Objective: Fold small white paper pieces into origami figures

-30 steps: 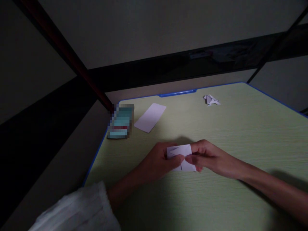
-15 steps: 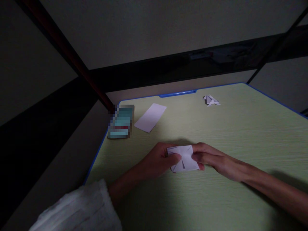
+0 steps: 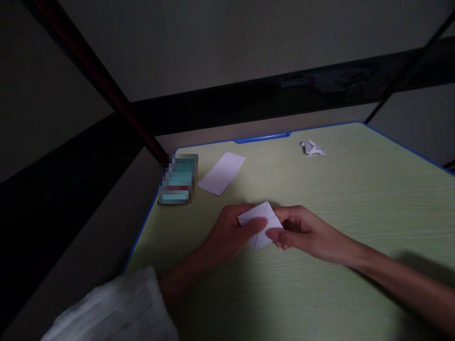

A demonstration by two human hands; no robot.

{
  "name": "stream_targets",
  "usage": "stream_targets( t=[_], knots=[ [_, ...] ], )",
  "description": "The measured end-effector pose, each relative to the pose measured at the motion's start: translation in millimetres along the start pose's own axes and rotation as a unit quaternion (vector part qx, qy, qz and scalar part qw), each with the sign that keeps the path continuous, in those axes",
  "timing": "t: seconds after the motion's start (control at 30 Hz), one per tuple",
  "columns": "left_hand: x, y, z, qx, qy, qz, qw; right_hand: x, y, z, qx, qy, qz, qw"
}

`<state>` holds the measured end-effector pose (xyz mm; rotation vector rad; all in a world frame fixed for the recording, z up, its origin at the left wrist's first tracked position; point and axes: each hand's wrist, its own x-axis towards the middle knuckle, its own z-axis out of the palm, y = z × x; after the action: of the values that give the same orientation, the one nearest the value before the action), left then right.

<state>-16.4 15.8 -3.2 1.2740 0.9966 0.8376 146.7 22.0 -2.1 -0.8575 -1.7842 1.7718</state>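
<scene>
A small folded square of white paper (image 3: 261, 239) is held above the table between both hands, one corner pointing away from me. Crease lines run across its upper face toward the middle. My left hand (image 3: 231, 232) grips it from the left, thumb flat on top and fingers hidden underneath. From the right, my right hand (image 3: 305, 232) pinches the paper's right corner, with the thumb on top and the fingers curled behind and below.
The pale wood-grain table (image 3: 355, 199) has a blue rim and a blue handle strip (image 3: 263, 138) at its far edge. A flat white paper rectangle (image 3: 222, 174) lies at the left, beside a blurred teal object (image 3: 179, 180). A folded paper figure (image 3: 312, 148) sits at the far right.
The folded paper has turned, so a corner rather than a side now faces away, and it has shifted slightly left. My right hand has changed its grip, its thumb now on top.
</scene>
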Motion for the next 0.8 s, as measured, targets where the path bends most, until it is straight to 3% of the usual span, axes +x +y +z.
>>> stream_targets(
  t=[0.2, 0.43, 0.6, 0.8],
  knots=[
    [-1, 1, 1.2, -0.092, 0.007, -0.025, 0.995, 1, 0, -1, 0.010, 0.063, -0.054, 0.997],
    [3, 1, 0.8, -0.083, 0.037, -0.040, 0.995, 0, 2, -6, 0.030, 0.126, -0.063, 0.990],
    [5, -1, -2.2, -0.080, 0.082, -0.010, 0.993, 0, 10, -10, 0.047, 0.159, -0.050, 0.985],
    [2, 5, -1.3, -0.014, 0.088, 0.031, 0.996, -3, 5, -7, 0.041, 0.177, -0.055, 0.982]
  ],
)
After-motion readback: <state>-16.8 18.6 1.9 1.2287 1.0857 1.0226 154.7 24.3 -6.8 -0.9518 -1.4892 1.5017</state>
